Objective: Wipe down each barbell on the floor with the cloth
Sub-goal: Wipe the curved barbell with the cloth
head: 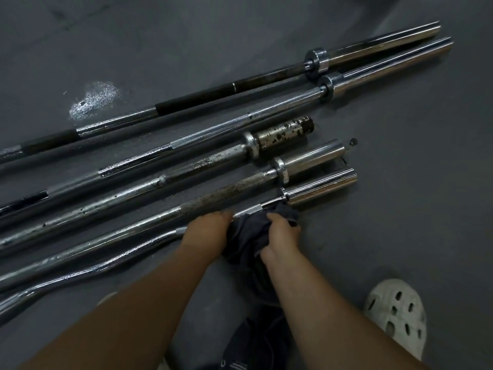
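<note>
Five bars lie side by side on the grey floor [400,209], all slanting from lower left to upper right. Their left ends run out of view.

Farthest lies the black bar [197,98], and next to it the knurled bar [282,104]. Their collars sit just beside each other, and their long sleeves reach farthest right. The rusty bar [285,130] comes next, its blotched sleeve ending shortest. The pitted bar [226,192] follows, and nearest the person lies the curl bar [320,189], its shaft waving toward the lower left. The gaps between shafts are narrow.

The left hand [206,232] sits on the curl bar's shaft with the fingers curled over it. The fingertips are hidden. The right hand [282,237] clutches a bunch of the dark cloth [245,239]. The cloth is wrapped about the shaft between the two hands, just short of the sleeve. Its loose tail trails back along the floor between the forearms.

Bare floor lies open to the right of the three short sleeve ends and beyond the black bar. A small ring [353,141] lies just off the pitted bar's sleeve end. A pale speckled patch [93,102] marks the floor beside the black bar. A white clog [397,316] stands at lower right, well apart from the bars.
</note>
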Demonstrator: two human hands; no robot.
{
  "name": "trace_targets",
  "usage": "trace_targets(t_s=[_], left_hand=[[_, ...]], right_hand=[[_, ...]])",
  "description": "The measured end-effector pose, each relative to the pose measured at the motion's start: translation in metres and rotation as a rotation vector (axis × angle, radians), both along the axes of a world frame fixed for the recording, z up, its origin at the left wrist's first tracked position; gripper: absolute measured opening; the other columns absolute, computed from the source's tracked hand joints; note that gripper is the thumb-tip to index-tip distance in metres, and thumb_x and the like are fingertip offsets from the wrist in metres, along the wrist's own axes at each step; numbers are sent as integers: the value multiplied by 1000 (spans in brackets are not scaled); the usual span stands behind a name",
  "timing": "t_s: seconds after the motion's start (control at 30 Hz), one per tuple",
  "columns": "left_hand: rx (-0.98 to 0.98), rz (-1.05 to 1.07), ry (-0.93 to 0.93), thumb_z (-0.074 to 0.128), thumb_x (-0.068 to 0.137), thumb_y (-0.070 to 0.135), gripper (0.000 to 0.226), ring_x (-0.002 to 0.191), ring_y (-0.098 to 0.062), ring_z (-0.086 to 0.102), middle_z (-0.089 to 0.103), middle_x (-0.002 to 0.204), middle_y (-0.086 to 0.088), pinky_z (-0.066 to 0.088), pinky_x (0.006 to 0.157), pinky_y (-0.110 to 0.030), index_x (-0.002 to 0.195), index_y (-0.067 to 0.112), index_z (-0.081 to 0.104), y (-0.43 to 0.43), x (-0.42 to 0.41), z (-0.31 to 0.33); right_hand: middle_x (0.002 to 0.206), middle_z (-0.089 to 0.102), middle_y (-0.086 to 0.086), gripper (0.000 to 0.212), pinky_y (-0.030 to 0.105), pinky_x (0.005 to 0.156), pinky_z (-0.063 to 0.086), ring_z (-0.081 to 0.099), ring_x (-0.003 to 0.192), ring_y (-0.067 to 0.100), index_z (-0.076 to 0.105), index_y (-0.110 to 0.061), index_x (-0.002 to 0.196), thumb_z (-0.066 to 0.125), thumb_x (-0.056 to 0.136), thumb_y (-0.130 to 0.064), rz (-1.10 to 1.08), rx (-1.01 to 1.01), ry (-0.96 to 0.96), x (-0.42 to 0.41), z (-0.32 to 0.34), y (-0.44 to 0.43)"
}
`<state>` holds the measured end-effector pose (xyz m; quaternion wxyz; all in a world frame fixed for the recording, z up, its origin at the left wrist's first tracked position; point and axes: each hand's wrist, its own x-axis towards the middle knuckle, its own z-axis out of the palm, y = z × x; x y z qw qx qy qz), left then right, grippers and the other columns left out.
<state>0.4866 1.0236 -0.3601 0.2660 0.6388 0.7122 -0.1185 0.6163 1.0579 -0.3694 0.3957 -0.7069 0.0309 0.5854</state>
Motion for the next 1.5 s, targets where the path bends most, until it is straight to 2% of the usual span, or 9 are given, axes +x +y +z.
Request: trace_targets(t_s=[0.1, 0.17, 0.23, 0.37, 0.53, 0.67, 0.8, 0.9, 1.5], left_hand=[[-10, 2, -29, 58, 88, 17, 31, 107, -30, 61, 62, 119, -6, 41, 73, -33, 118, 20, 50, 0, -1, 0], [2, -9, -29, 58, 88, 19, 30, 106, -29, 62, 63, 118, -5, 43, 75, -33, 117, 21, 51, 0, -1, -1], [4, -1, -29, 57, 90, 23, 29, 105, -29, 63, 64, 117, -4, 47, 77, -34, 118, 24, 51, 1, -2, -3], [46, 0, -29, 54, 89, 24, 20, 98, -32, 65, 67, 108, -6, 48, 73, -36, 110, 24, 51, -1, -3, -6], [40, -36, -21, 55, 92, 25, 27, 101, -29, 65, 66, 114, -4, 49, 76, -37, 119, 25, 52, 1, -7, -10], [65, -9, -9, 57, 89, 26, 31, 98, -31, 66, 67, 111, -3, 50, 76, -37, 119, 28, 52, -2, -6, -12], [79, -27, -13, 50, 93, 24, 27, 104, -30, 65, 65, 117, -3, 48, 78, -36, 120, 25, 52, -4, -5, -9], [87, -16, -4, 50, 93, 24, 25, 102, -31, 64, 65, 116, -3, 47, 75, -36, 119, 25, 50, -5, -4, -9], [189, 47, -78, 52, 94, 23, 23, 105, -28, 56, 60, 111, -7, 45, 82, -38, 115, 14, 55, -25, -16, -16]], right_hand=[[107, 68, 16, 36, 34, 65, 61, 70, 86, 28, 56, -13, 120, 64, 87, -2, 355, -23, 9, 1, 9, -11], [104, 70, 15, 27, 35, 70, 60, 70, 88, 27, 60, -12, 110, 65, 86, -2, 499, 36, -75, 5, 10, -14], [110, 67, 8, 26, 38, 85, 56, 67, 96, 23, 59, -18, 107, 64, 86, -4, 572, 240, -341, 9, 12, -3], [141, 38, -3, 42, 31, 85, 42, 48, 117, 17, 45, -31, 137, 52, 97, -22, 1254, 488, -1031, 15, 21, 12], [156, 18, 4, 62, 43, 85, 50, 42, 123, 33, 28, -30, 149, 53, 94, -18, 1905, 621, -1201, 14, 15, -6], [158, 15, 3, 71, 43, 89, 49, 43, 127, 33, 22, -28, 151, 58, 91, -18, 1706, 412, -1256, 29, 14, 9], [163, 6, 2, 70, 44, 87, 49, 46, 118, 33, 15, -34, 153, 48, 94, -14, 1966, 569, -1172, 25, 14, -10], [164, 7, 6, 67, 44, 91, 48, 45, 123, 37, 12, -33, 154, 42, 97, -14, 1813, 377, -1263, 34, 14, 6], [164, -3, 9, 80, 46, 90, 49, 47, 121, 37, 9, -36, 154, 54, 92, -16, 2118, 537, -1139, 26, 16, -16]])
